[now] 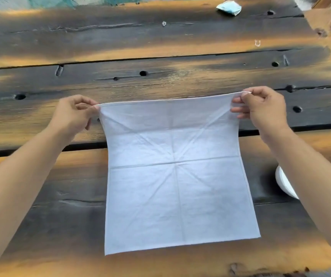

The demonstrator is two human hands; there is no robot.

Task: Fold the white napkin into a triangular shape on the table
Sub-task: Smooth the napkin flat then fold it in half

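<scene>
**Two far corners pinched, napkin pulled flat**

I see the left hand (74, 113) and right hand (260, 108) each pinching a far corner of the white napkin (178, 188), lifting that edge taut while its near half lies on the table (160, 37), probably to square it before folding.

This looks like an outdoor or rustic dining spot: a table (160, 62) of rough, dark, weathered planks with knots, holes and gaps between boards, a white plate (283, 182) at its right edge, a crumpled wrapper (228, 8) near the far edge, and greenish ground beyond the far edge
</scene>
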